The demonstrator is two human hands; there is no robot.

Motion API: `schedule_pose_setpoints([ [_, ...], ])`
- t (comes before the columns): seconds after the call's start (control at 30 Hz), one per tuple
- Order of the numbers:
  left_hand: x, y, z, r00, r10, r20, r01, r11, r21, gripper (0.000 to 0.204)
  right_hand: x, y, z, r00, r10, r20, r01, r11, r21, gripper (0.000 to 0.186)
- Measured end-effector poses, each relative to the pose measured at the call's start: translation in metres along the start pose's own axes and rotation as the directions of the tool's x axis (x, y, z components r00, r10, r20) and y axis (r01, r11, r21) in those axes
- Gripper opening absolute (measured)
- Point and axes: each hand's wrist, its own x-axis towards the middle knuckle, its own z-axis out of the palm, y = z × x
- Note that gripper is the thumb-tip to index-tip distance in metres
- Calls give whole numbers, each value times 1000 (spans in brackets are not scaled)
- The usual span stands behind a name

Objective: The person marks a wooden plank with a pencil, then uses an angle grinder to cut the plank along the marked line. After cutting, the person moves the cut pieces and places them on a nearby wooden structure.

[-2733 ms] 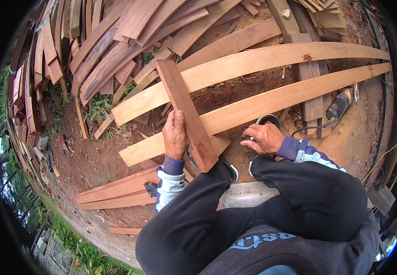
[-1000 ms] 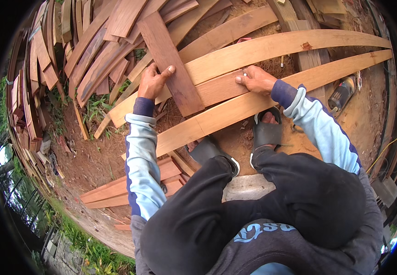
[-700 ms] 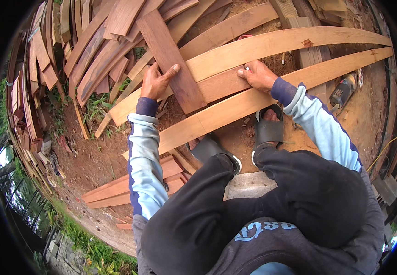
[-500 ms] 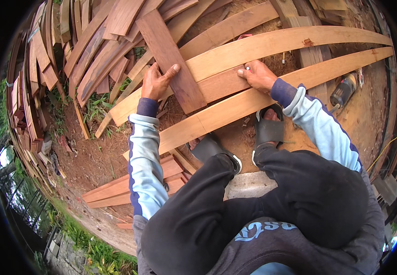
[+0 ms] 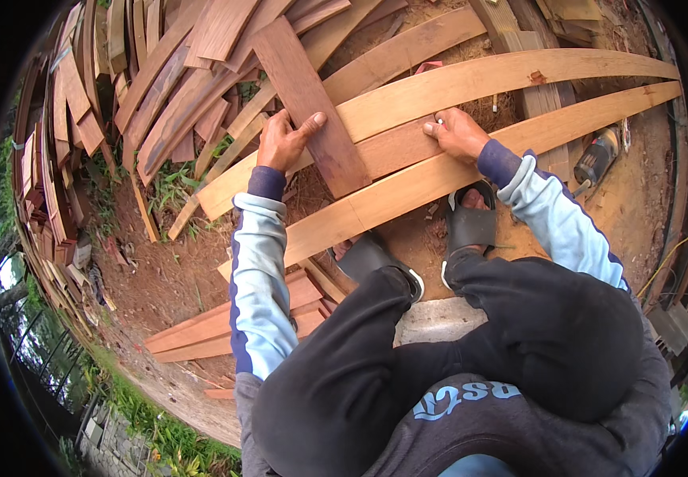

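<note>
A short dark brown board (image 5: pixel 312 103) lies crosswise over two long pale planks, the far plank (image 5: pixel 471 83) and the near plank (image 5: pixel 407 187). My left hand (image 5: pixel 286 143) grips the dark board's left edge, thumb on top and fingers partly hidden. Between the planks sits a reddish-brown board (image 5: pixel 395 148), its left part covered by the dark one. My right hand (image 5: pixel 459 137) is closed at this board's right end, thumb and fingers against the wood. A small white-tipped thing (image 5: pixel 440 122) sticks out of its pinch, mostly hidden.
Stacked offcuts and boards (image 5: pixel 177 103) fill the far left. Several reddish boards (image 5: pixel 232 322) lie on the ground by my left knee. A dark power tool (image 5: pixel 596 159) rests at the right. My sandalled feet (image 5: pixel 471 219) stand close behind the near plank.
Both hands and the dark board have shifted slightly to the right in the picture, partly because the view itself moved. Both grips look the same.
</note>
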Motion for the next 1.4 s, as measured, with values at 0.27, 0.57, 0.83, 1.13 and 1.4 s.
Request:
schedule_pose_setpoints([
  [0.27,2,-10,1,995,89,-54,-97,982,-160,64,0,4,4,989,-148,-28,146,988,-39,35],
  [0.57,5,-14,-1,997,56,-52,-58,998,-25,63,2,4,4,994,-99,-41,97,994,-50,34],
  [0.83,7,-14,1,996,69,-64,-74,995,-73,62,5,9,8,984,-144,-105,145,989,1,35],
  [1.13,7,-20,2,992,95,-81,-102,992,-80,66,6,6,12,988,-82,-129,78,996,-31,35],
  [1.4,10,-23,-2,997,63,-38,-64,998,-25,67,9,5,12,989,-86,-124,77,994,-82,37],
])
